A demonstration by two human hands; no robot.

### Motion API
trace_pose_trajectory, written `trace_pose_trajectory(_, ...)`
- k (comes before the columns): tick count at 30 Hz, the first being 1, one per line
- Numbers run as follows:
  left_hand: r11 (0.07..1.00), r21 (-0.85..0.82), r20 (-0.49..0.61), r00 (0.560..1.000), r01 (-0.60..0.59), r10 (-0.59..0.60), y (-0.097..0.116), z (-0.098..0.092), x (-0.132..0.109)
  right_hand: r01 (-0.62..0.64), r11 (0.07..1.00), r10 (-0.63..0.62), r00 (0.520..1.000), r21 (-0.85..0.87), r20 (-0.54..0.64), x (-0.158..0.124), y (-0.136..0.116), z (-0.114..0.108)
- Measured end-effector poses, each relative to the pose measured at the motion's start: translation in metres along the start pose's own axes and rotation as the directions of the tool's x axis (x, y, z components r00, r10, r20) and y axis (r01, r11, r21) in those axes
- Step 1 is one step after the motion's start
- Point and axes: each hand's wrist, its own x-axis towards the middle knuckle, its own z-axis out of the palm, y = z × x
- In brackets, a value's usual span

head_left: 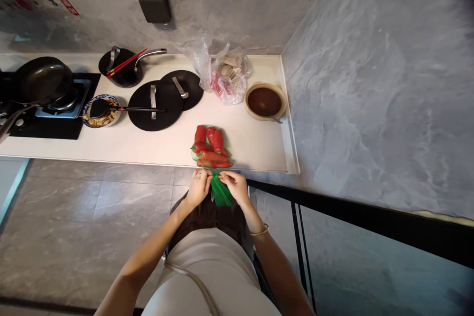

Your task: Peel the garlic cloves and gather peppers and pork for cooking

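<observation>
Several red peppers (212, 156) lie in a thin green plastic bag (222, 192) at the front edge of the counter. The bag's gathered green end hangs over the edge toward my body. On the left side of its neck, my left hand (200, 185) pinches the plastic between thumb and fingers. From the right, my right hand (236, 185) pinches the same gathered part. Both hands are closed and close together, just off the counter's edge. Whether the neck is knotted is too small to make out.
On the white counter (255, 145) stand a brown bowl of dark liquid (264, 101), crumpled clear plastic bags (225, 76), two black lids (142, 113), a bowl of food (111, 117) with a black ladle, and a black pot (128, 76). A wok (44, 79) sits on the stove at left.
</observation>
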Motion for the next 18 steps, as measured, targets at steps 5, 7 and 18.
trace_pose_trajectory(5, 1.000, -0.010, 0.013, 1.000, -0.010, 0.011, -0.002, 0.002, -0.008, -0.006, 0.999, 0.005, 1.000, 0.046, 0.006, -0.005, -0.003, 0.006)
trace_pose_trajectory(7, 0.998, -0.014, 0.043, 0.997, -0.068, 0.068, -0.007, -0.003, -0.005, 0.018, 0.999, -0.021, 0.998, 0.048, 0.059, -0.002, -0.010, 0.002)
trace_pose_trajectory(18, 0.994, -0.101, -0.003, 0.999, 0.034, -0.035, -0.003, -0.001, 0.003, -0.158, 0.937, 0.177, 0.984, 0.313, -0.034, 0.003, 0.002, 0.009)
